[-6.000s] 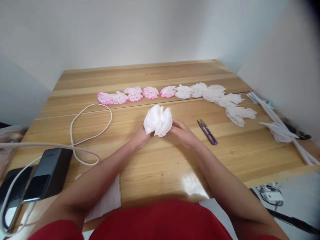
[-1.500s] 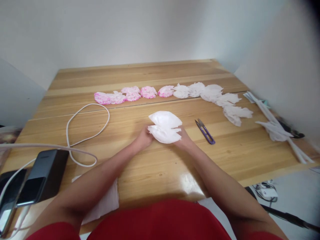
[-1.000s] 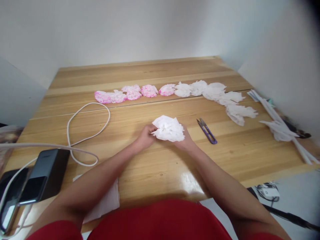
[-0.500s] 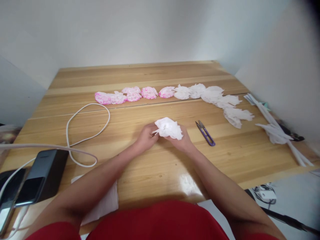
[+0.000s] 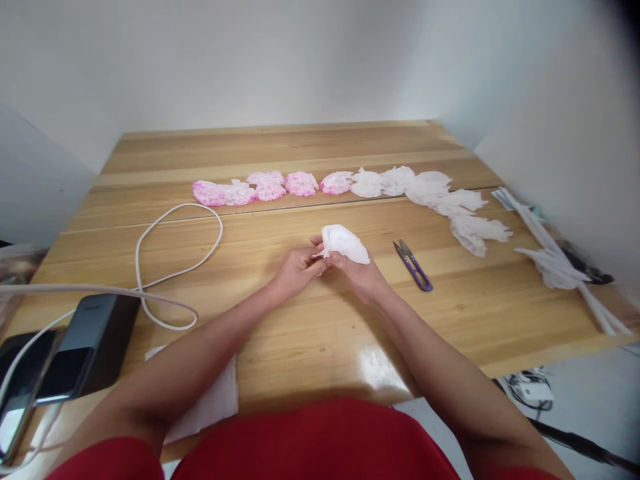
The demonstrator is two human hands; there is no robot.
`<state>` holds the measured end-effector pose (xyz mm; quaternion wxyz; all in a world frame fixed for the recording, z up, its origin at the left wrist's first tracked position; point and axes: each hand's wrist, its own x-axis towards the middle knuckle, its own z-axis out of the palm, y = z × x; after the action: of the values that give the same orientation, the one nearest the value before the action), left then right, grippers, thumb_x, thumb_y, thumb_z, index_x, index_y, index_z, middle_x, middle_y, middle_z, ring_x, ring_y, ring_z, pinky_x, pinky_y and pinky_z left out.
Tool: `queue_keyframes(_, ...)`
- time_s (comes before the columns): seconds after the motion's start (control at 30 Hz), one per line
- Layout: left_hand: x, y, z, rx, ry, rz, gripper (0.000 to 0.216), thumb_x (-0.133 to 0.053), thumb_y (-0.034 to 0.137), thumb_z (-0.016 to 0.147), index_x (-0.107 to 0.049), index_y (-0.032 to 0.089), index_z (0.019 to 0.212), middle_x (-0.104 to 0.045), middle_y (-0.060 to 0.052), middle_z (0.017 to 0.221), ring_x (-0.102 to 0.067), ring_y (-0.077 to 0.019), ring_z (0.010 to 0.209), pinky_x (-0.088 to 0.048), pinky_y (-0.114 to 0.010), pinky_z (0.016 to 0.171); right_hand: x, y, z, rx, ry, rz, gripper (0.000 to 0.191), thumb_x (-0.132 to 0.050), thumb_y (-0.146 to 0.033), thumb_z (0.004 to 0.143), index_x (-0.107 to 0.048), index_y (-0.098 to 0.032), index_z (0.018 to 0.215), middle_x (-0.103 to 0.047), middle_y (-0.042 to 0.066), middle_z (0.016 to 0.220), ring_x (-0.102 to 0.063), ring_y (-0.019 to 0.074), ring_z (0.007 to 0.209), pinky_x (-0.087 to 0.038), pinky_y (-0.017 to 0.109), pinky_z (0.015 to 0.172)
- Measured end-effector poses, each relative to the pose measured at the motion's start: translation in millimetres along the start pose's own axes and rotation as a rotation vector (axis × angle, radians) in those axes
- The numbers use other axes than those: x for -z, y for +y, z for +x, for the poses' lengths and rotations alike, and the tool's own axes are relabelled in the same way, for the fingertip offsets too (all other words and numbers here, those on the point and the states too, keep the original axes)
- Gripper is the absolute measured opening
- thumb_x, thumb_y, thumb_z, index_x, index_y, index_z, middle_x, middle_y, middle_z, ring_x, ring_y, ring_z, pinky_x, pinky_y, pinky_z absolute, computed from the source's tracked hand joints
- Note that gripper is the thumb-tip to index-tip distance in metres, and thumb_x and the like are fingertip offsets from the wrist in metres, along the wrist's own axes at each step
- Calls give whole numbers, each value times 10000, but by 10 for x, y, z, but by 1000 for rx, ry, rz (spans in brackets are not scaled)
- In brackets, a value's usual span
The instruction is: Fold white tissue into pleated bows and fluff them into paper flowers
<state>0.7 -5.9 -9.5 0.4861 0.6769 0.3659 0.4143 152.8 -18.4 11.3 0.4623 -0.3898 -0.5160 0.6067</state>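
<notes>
Tissue flower point(image 5: 345, 243) between scissors point(image 5: 413, 265) and cable point(image 5: 221, 232)

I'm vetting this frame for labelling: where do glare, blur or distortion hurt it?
Head view: a bright glare patch sits on the table near the person; the white paper flower in the left hand and right hand is washed out, folds barely readable; the left edge by the black box is smeared; the top right corner is dark.
</notes>
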Motion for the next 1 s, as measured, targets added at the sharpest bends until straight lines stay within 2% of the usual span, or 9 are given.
queue_keyframes(0.1,7,-8,-3,9,-25,39,370,-525,403,862,-595,131,620,-618,-17,599,-551,-120,580,-397,-214,562,4,16,2,-18,-8,5,425,-694,-513,750,-701,-223,1060,-717,54,948,-624,181,802,-476,320,736)
queue_keyframes(0.23,8,-13,-10,-47,-26,109,381,-510,395,883,-606,134,622,-638,-22,609,-564,-116,583,-394,-212,578,-20,-20,-10,-42,39,-25,460,-707,-530,731,-702,-206,1057,-694,35,782,-592,172,717,-457,327,728)
queue_keyframes(0.37,-4,-1,-16,-42,-11,111,409,-537,432,874,-609,138,599,-618,-12,586,-534,-106,558,-380,-213,565,-3,-20,-7,-17,40,-62,483,-649,-611,749,-709,-200,996,-684,42,751,-603,188,722,-466,341,748)
queue_keyframes(0.53,19,62,7,90,20,-28,409,-547,453,852,-614,140,598,-588,-1,554,-489,-97,540,-377,-207,549,71,15,45,90,-18,-35,501,-574,-693,755,-696,-212,823,-668,51,711,-630,229,823,-464,377,876)
queue_keyframes(0.6,34,90,23,110,50,-80,412,-545,462,847,-603,142,593,-597,-5,566,-496,-99,556,-392,-208,567,74,0,56,92,-52,-75,480,-580,-681,758,-674,-210,746,-669,55,757,-622,231,865,-461,375,893)
queue_keyframes(0.7,40,106,40,98,68,-133,429,-560,484,831,-575,146,567,-583,-1,552,-500,-98,551,-396,-209,570,44,-41,46,44,-99,-172,426,-631,-618,755,-634,-201,666,-647,42,747,-603,213,815,-477,363,839)
queue_keyframes(0.8,26,87,43,92,58,-168,434,-575,486,827,-566,146,558,-577,0,542,-512,-97,547,-400,-210,569,7,-69,30,17,-81,-186,354,-678,-545,744,-627,-201,674,-622,14,699,-583,188,744,-477,339,779)
queue_keyframes(1.0,23,46,38,91,49,-178,425,-572,472,822,-563,145,551,-573,-1,537,-517,-98,549,-410,-211,575,7,-59,33,19,-72,-171,275,-666,-436,790,-641,-197,657,-632,-4,698,-588,171,758,-450,316,795)
